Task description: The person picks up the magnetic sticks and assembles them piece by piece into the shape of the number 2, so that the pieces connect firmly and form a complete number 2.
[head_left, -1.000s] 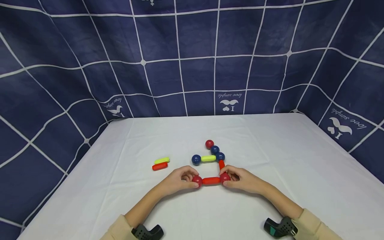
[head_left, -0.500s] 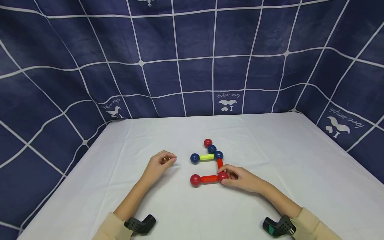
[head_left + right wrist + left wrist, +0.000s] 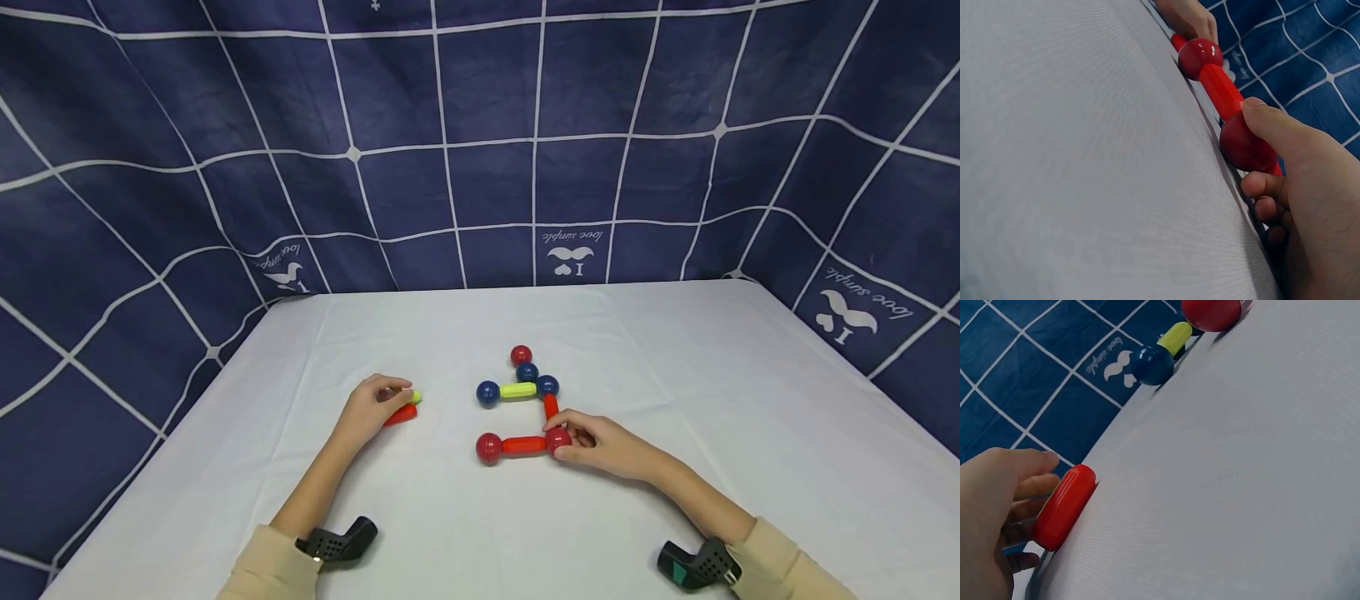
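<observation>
In the head view my left hand (image 3: pixel 372 410) is at two loose magnetic rods, its curled fingers and thumb around the yellow-green rod (image 3: pixel 416 397), which they mostly cover. Right beside it on the table lies the red rod (image 3: pixel 1065 508), near the fingers in the left wrist view. My right hand (image 3: pixel 603 446) pinches a red ball (image 3: pixel 1246 145) between thumb and fingers. From that ball a red rod (image 3: pixel 523 445) runs left to another red ball (image 3: pixel 489 448). A second red rod (image 3: pixel 551 406) leads back from it to a blue ball (image 3: pixel 547 387).
A yellow-green rod (image 3: pixel 517 390) joins that blue ball to another blue ball (image 3: pixel 487 393) on the left. Behind stand a further blue ball (image 3: pixel 527 372) and a red ball (image 3: pixel 521 356). A white cloth covers the table (image 3: pixel 637 350); a blue checked curtain (image 3: pixel 487 183) hangs around it.
My left hand has let go of the left red ball and moved left to the loose rods. The right hand stays on its red ball.
</observation>
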`<state>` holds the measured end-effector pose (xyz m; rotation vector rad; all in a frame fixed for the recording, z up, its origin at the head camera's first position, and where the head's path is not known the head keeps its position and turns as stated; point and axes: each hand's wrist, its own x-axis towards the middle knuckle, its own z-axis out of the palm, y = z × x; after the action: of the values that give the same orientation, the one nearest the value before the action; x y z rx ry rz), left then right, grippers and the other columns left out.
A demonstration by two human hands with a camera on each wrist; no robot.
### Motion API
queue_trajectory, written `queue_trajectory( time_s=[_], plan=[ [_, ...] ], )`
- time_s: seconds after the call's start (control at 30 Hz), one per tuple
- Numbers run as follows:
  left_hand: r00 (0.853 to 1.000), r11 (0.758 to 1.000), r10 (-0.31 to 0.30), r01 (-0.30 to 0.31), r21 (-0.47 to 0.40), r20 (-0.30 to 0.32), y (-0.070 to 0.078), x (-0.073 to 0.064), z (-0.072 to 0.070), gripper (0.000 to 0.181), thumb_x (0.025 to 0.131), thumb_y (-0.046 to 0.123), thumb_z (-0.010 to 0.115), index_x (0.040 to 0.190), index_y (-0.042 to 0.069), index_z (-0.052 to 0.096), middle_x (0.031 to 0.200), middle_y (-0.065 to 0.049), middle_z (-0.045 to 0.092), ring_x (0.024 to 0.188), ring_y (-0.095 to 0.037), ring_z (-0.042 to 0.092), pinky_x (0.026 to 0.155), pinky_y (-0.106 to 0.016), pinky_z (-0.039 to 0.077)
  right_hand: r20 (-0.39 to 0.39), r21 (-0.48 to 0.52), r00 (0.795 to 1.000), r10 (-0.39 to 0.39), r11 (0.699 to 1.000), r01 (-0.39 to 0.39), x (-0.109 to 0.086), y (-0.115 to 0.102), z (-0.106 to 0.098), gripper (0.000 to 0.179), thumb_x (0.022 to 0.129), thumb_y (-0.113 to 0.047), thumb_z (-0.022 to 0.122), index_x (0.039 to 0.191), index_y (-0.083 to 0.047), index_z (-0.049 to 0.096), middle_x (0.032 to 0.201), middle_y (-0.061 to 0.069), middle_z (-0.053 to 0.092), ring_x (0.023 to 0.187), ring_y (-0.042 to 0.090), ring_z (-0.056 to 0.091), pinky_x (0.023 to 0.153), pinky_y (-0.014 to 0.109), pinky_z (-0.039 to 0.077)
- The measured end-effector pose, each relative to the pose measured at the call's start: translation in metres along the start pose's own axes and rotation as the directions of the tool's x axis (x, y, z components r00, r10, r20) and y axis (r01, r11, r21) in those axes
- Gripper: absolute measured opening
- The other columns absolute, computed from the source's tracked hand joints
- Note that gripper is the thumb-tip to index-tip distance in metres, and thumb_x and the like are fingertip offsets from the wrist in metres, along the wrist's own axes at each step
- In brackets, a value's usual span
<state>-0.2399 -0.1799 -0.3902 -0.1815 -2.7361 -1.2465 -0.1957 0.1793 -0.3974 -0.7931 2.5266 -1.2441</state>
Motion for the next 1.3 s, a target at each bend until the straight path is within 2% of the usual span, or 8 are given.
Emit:
queue_trajectory(
  time_s=[0.33,0.53,0.67,0.77,0.87,1.13,1.23,1.3],
  plan=[
    [1.0,0.994,-0.001,-0.003,0.114,0.031,-0.002,0.0,0.002,0.026,0.085,0.027,0.059,0.103,0.009,0.067,0.096,-0.006,0.058,0.087,-0.019,0.045,0.074,-0.029,0.035,0.003,0.018,1.0,-0.003,1.0,0.003,0.0,-0.002,-0.001,0.031,0.084,-0.031,0.064,0.112,-0.023,0.054,0.074,-0.001,0.044,0.065,0.008,0.042,0.056,0.019,0.034],
    [1.0,0.997,-0.02,0.02,0.08,0.005,0.0,0.001,0.001,0.023,0.086,0.024,0.059,0.102,0.008,0.065,0.096,-0.009,0.06,0.085,-0.02,0.048,0.074,-0.028,0.037,-0.002,0.01,1.0,-0.004,1.0,0.004,0.0,-0.003,-0.001,0.031,0.084,-0.031,0.063,0.112,-0.023,0.055,0.075,-0.001,0.044,0.065,0.008,0.043,0.056,0.019,0.034],
    [0.998,0.997,-0.041,0.044,0.059,-0.05,0.002,0.002,0.001,0.026,0.086,0.026,0.06,0.105,0.008,0.064,0.094,-0.008,0.06,0.084,-0.019,0.049,0.073,-0.027,0.037,0.002,0.013,1.0,-0.002,1.0,0.002,0.0,-0.003,-0.001,0.03,0.084,-0.031,0.063,0.112,-0.023,0.055,0.075,-0.001,0.044,0.065,0.008,0.043,0.056,0.018,0.034],
    [0.995,0.999,-0.03,0.032,0.026,-0.094,0.006,0.001,0.001,0.027,0.086,0.027,0.061,0.105,0.009,0.064,0.092,-0.008,0.058,0.082,-0.018,0.047,0.07,-0.026,0.037,0.002,0.015,1.0,-0.002,1.0,0.002,0.0,-0.003,0.0,0.031,0.084,-0.031,0.063,0.112,-0.023,0.055,0.075,-0.001,0.044,0.064,0.008,0.042,0.055,0.018,0.033],
    [0.995,1.0,-0.018,0.017,-0.018,-0.1,0.015,-0.002,0.001,0.028,0.086,0.029,0.061,0.106,0.009,0.063,0.094,-0.007,0.058,0.081,-0.017,0.045,0.068,-0.026,0.036,0.003,0.016,1.0,0.0,1.0,0.0,-0.001,-0.003,0.0,0.031,0.084,-0.03,0.063,0.113,-0.022,0.055,0.075,-0.001,0.044,0.064,0.007,0.042,0.055,0.018,0.033],
    [0.999,0.99,-0.034,0.036,-0.138,0.021,0.054,-0.011,0.004,0.029,0.088,0.025,0.059,0.113,0.01,0.061,0.101,-0.009,0.06,0.087,-0.016,0.052,0.07,-0.024,0.043,-0.004,-0.007,1.0,0.01,1.0,-0.01,0.0,0.0,0.002,0.032,0.085,-0.028,0.063,0.115,-0.022,0.054,0.075,-0.003,0.043,0.064,0.006,0.041,0.055,0.018,0.033],
    [0.992,0.976,-0.068,0.087,-0.197,0.106,0.065,-0.014,0.006,0.03,0.087,0.02,0.059,0.113,0.005,0.06,0.1,-0.011,0.06,0.08,-0.014,0.054,0.066,-0.026,0.048,-0.007,-0.027,1.0,0.006,1.0,-0.006,0.0,0.0,0.002,0.032,0.085,-0.026,0.062,0.115,-0.02,0.054,0.075,-0.003,0.043,0.063,0.006,0.041,0.054,0.019,0.032],
    [0.981,0.962,-0.088,0.129,-0.239,0.175,0.071,-0.016,0.006,0.031,0.086,0.017,0.06,0.112,0.001,0.06,0.098,-0.011,0.061,0.075,-0.012,0.055,0.067,-0.027,0.05,-0.009,-0.038,1.0,0.005,0.999,-0.005,0.0,0.0,0.002,0.031,0.085,-0.025,0.062,0.115,-0.02,0.054,0.075,-0.003,0.043,0.063,0.006,0.04,0.054,0.019,0.032]
  ],
)
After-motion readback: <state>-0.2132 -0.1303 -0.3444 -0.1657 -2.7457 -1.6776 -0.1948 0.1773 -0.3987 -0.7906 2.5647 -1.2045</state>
